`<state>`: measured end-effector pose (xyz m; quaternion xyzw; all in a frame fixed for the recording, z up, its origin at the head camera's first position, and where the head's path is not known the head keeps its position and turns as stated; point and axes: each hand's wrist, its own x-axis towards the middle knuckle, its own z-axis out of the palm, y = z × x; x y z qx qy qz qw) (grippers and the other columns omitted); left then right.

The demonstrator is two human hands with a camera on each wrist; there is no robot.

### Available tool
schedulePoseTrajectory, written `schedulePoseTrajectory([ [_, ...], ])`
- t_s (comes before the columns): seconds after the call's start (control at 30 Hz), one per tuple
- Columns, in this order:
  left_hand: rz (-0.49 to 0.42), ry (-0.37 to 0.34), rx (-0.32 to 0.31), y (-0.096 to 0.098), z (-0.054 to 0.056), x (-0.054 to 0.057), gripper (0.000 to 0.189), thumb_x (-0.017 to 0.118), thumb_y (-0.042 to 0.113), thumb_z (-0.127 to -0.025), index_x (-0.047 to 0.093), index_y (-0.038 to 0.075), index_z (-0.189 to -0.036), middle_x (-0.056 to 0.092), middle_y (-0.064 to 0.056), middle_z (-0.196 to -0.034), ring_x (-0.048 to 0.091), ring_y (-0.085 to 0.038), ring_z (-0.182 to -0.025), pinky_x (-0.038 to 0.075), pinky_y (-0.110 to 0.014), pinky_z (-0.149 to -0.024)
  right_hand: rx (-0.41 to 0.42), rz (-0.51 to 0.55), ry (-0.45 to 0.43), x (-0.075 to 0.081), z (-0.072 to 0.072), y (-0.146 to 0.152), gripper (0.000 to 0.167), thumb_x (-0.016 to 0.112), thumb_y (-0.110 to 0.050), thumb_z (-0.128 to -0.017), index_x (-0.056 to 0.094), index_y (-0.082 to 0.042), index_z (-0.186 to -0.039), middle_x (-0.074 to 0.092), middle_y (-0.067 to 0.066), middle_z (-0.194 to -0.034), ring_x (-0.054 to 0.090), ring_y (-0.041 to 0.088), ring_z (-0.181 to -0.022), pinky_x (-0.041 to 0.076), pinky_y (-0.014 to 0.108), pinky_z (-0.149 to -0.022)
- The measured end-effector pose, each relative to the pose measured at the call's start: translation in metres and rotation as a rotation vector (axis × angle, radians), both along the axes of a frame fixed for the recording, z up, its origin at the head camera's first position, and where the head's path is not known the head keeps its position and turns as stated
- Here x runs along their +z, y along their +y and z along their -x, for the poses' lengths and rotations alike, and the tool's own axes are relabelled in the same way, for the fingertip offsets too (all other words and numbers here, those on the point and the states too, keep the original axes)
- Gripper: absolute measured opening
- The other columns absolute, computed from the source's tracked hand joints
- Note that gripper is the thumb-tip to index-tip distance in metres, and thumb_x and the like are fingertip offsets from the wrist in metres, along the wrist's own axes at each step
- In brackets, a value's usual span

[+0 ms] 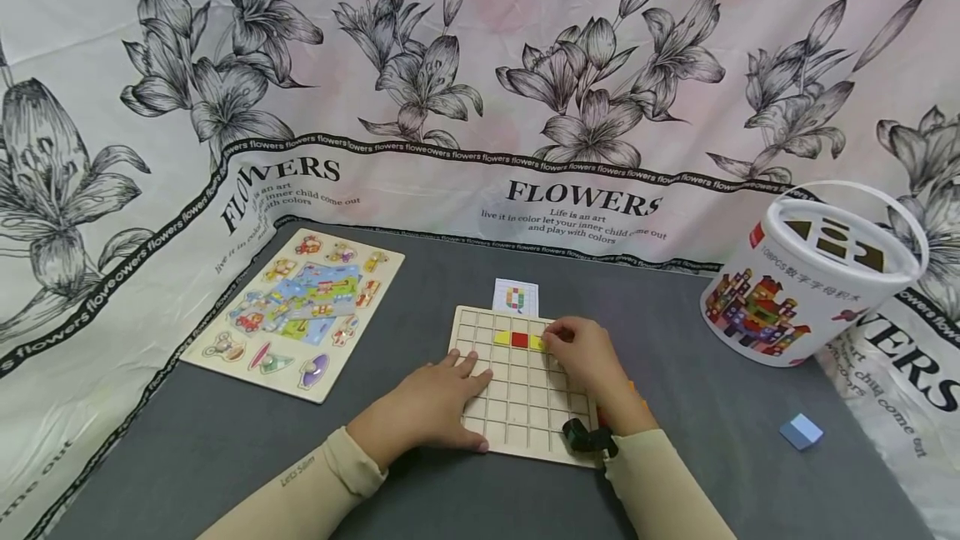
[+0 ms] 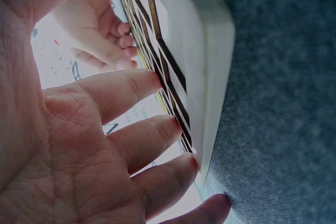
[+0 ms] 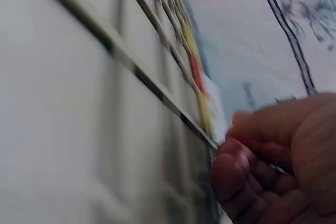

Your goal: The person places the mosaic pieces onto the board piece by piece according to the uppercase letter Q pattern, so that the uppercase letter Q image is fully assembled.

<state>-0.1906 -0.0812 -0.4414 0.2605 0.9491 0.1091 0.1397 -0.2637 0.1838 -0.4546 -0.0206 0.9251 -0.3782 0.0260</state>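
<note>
A wooden grid board (image 1: 517, 415) lies on the grey table. In one of its upper rows a yellow tile (image 1: 502, 338), a red tile (image 1: 519, 340) and a second yellow tile (image 1: 536, 342) stand side by side. My right hand (image 1: 581, 350) has its thumb and fingers drawn together at the second yellow tile, covering part of it. In the right wrist view the fingertips (image 3: 231, 169) sit by the end of the coloured row. My left hand (image 1: 442, 402) rests with spread fingers on the board's left edge, seen also in the left wrist view.
A pattern card (image 1: 516, 297) shows behind the board. To the left lies a wooden picture puzzle (image 1: 360, 373) with cards on it. A white lidded bucket (image 1: 795, 298) stands at the right, a blue block (image 1: 801, 432) before it. Orange pieces (image 1: 639, 394) peek out beside my right forearm.
</note>
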Motion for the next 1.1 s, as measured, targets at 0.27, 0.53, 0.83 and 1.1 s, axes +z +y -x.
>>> schedulePoseTrajectory([
  [0.27, 0.001, -0.001, 0.006, -0.002, -0.002, 0.003, 0.097, 0.089, 0.058, -0.084, 0.053, 0.018, -0.164, 0.040, -0.013, -0.175, 0.034, -0.039, -0.165, 0.041, -0.062, -0.125, 0.027, -0.157, 0.078, 0.013, -0.017, 0.082, 0.025, 0.068, -0.021, -0.109, 0.078, -0.003, -0.122, 0.078, 0.016, -0.114, 0.069, 0.028, -0.095, 0.058, 0.042, -0.078],
  [0.53, 0.009, 0.000, 0.001, -0.002, -0.002, 0.004, 0.097, 0.088, 0.060, -0.084, 0.052, 0.019, -0.164, 0.040, -0.012, -0.175, 0.035, -0.038, -0.164, 0.041, -0.061, -0.124, 0.110, -0.181, 0.022, -0.007, -0.048, 0.124, 0.019, 0.077, -0.017, -0.103, 0.080, -0.006, -0.117, 0.070, 0.001, -0.095, 0.054, 0.012, -0.076, 0.045, 0.027, -0.065],
  [0.83, -0.006, -0.007, 0.002, -0.002, -0.001, 0.001, 0.096, 0.087, 0.059, -0.085, 0.051, 0.019, -0.165, 0.039, -0.013, -0.176, 0.033, -0.039, -0.165, 0.039, -0.062, -0.125, 0.169, -0.108, -0.025, -0.008, -0.053, 0.125, 0.025, 0.079, -0.015, -0.101, 0.077, -0.002, -0.122, 0.068, 0.004, -0.098, 0.054, 0.012, -0.078, 0.047, 0.027, -0.066],
  [1.1, -0.011, -0.015, 0.010, 0.000, -0.004, 0.008, 0.096, 0.089, 0.058, -0.084, 0.053, 0.018, -0.164, 0.040, -0.013, -0.175, 0.034, -0.039, -0.165, 0.040, -0.061, -0.126, 0.150, -0.095, -0.027, -0.007, -0.053, 0.124, 0.021, 0.078, -0.012, -0.101, 0.068, -0.004, -0.117, 0.067, 0.004, -0.097, 0.053, 0.015, -0.076, 0.046, 0.028, -0.064],
])
